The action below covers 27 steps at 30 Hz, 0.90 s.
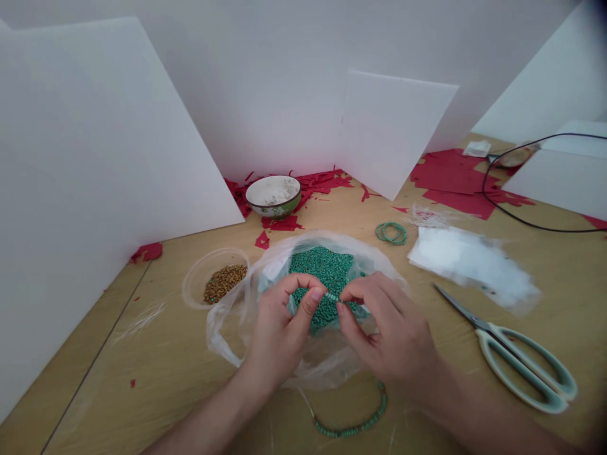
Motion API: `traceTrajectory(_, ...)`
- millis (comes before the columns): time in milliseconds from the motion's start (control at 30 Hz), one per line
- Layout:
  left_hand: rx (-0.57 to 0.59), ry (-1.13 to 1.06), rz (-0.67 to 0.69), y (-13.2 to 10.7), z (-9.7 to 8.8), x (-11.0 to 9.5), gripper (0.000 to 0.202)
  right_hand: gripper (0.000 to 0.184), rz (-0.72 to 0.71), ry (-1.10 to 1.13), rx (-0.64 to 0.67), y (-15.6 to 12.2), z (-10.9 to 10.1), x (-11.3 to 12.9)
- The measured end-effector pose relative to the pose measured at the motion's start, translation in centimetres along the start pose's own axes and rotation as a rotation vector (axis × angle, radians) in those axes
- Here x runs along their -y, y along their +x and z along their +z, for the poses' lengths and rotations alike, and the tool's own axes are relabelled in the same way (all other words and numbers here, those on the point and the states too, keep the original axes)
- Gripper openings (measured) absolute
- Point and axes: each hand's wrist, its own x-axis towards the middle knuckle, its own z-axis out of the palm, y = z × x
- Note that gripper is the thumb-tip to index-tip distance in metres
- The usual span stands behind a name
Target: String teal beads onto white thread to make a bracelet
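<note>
Between the thumb and fingertips of my left hand (pixel 283 325) is one end of a short row of green beads on a string. My right hand (pixel 391 325) pinches the other end of that row, a few beads apart. A beaded string (pixel 349 432) curves over the table below my wrists; its link to the row in my fingers is hidden behind my right hand. Both hands are over an opened clear plastic bag (pixel 227 328) full of loose green beads (pixel 322 259). Left of the bag, a clear round tub (pixel 193 278) holds brown-gold beads (pixel 222 285).
Scissors (pixel 507 351) lie at the right, below white plastic packets (pixel 465 256) and coiled green bead strands (pixel 391 233). A green-white bowl (pixel 274 197) stands behind among red paper scraps (pixel 327 182). White boards (pixel 95 126) enclose the back; a black cable (pixel 502 212) crosses the right.
</note>
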Motion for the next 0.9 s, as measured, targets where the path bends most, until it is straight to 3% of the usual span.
traceTrajectory(900,-0.009,0.132,0.164,-0.71,0.04,-0.13,0.009,0.011,-0.021,0.022,-0.021,-0.21,0.18,0.14)
